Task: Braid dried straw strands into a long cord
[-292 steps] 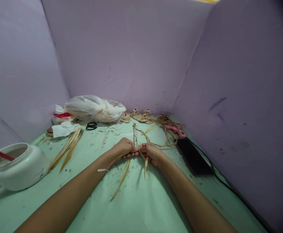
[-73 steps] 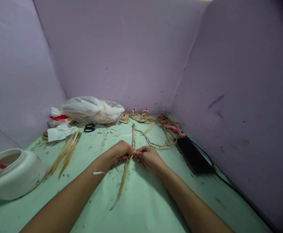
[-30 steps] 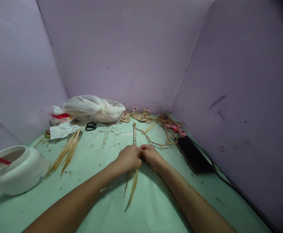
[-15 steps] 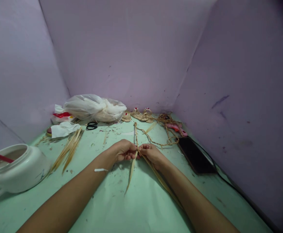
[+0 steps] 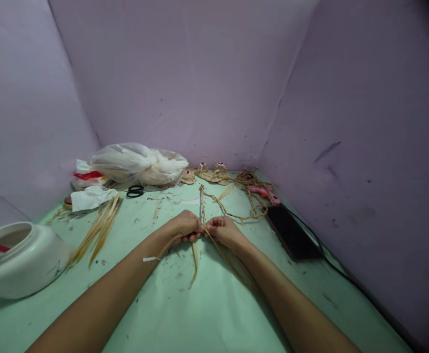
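A tan braid of dried leaf strips [image 5: 202, 203] runs away from me over the green tabletop, its far end at a small nub. At its near end my left hand [image 5: 188, 226] and my right hand [image 5: 224, 231] meet, both pinching the fibre strands. One loose flat strip [image 5: 195, 262] hangs down below my left fingers. A longer strip [image 5: 232, 260] trails from my right fingers along the right forearm. The finished braid loops off to the right from the far end. Exactly how the strands cross between the fingertips is hidden.
Loose dried strips [image 5: 100, 228] lie at left beside a white pot [image 5: 34, 260] with a red stick. Behind are black-handled scissors [image 5: 135, 191], a plastic bag [image 5: 137, 164] and small woven pieces [image 5: 203, 172]. A coiled braid [image 5: 253, 181] and a phone [image 5: 291, 234] lie right.
Both hands stay pinched at the braid's near end while the strips shift between them; the hanging left strip has swung slightly. The whole view has moved a little.
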A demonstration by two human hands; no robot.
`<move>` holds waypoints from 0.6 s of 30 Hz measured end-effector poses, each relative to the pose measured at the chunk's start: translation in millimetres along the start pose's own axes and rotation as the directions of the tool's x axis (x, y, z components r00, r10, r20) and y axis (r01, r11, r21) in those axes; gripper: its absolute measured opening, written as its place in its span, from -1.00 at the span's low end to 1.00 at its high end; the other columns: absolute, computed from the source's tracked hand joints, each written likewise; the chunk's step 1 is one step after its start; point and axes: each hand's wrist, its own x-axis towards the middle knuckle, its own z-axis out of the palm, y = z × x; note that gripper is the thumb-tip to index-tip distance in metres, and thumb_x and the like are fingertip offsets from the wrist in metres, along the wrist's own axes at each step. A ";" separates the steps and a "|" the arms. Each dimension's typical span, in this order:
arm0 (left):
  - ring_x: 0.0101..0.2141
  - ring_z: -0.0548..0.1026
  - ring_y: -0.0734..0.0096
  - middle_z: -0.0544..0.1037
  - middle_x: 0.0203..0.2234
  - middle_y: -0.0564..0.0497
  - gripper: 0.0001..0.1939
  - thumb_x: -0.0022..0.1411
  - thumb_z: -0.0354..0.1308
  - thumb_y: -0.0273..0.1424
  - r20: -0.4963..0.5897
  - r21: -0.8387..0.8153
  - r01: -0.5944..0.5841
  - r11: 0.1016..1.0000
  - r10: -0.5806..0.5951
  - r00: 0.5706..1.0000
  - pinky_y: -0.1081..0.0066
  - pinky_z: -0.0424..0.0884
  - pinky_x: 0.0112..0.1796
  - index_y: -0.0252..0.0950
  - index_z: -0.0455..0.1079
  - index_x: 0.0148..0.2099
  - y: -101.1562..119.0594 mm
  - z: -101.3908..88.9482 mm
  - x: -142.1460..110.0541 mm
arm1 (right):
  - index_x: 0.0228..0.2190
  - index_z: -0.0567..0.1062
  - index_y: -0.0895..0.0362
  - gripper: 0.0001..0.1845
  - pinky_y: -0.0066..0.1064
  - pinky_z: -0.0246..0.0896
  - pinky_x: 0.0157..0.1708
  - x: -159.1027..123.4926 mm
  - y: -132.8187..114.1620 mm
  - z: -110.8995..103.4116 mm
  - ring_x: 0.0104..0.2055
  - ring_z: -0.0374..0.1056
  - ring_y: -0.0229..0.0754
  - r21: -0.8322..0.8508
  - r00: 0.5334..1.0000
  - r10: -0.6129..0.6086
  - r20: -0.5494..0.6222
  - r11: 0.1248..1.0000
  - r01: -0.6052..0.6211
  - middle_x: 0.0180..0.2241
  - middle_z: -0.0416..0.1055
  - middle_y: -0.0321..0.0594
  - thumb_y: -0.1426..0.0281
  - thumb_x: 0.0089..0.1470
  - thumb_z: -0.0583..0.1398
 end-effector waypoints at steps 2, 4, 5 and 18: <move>-0.83 0.06 0.66 0.17 -0.89 0.14 -0.85 -0.13 0.04 -0.45 -0.010 0.010 -0.013 1.000 0.013 1.000 0.57 -0.11 -0.75 -0.36 0.20 -0.66 0.5 0.6 -1.4 | -0.72 0.31 0.21 -0.86 -0.56 -0.23 -0.72 -2.3 -1.7 -2.5 -0.76 -0.07 -0.46 0.004 0.999 0.024 0.033 1.000 -0.024 -0.83 0.13 -0.42 0.54 -0.22 0.07; -0.82 0.06 0.67 0.18 -0.89 0.15 -0.86 -0.14 0.04 -0.46 -0.019 -0.001 -0.035 0.999 0.035 0.999 0.57 -0.11 -0.74 -0.35 0.19 -0.65 -0.9 1.2 -0.6 | -0.70 0.34 0.22 -0.86 -0.57 -0.20 -0.74 -4.2 -2.8 -6.2 -0.77 -0.03 -0.44 0.037 0.996 0.060 0.070 0.997 -0.063 -0.82 0.15 -0.39 0.52 -0.19 0.07; -0.82 0.06 0.66 0.18 -0.89 0.15 -0.86 -0.14 0.04 -0.46 -0.018 -0.001 -0.045 0.999 0.045 0.999 0.57 -0.11 -0.74 -0.35 0.19 -0.65 -2.0 1.4 0.3 | -0.68 0.36 0.22 -0.86 -0.57 -0.15 -0.73 -4.7 -2.8 -8.2 -0.77 0.00 -0.43 0.064 0.992 0.082 0.095 0.994 -0.089 -0.82 0.18 -0.38 0.51 -0.19 0.07; -0.82 0.09 0.66 0.20 -0.87 0.15 -0.87 -0.17 0.00 -0.57 -0.057 0.000 -0.154 0.988 0.153 0.987 0.57 -0.03 -0.73 -0.37 0.21 -0.69 -1.1 -2.4 -3.9 | -0.64 0.47 0.26 -0.99 -0.60 0.10 -0.63 2.3 -14.4 -17.2 -0.69 0.17 -0.43 0.024 0.983 0.145 0.115 0.989 -0.149 -0.73 0.35 -0.34 0.55 -0.30 0.23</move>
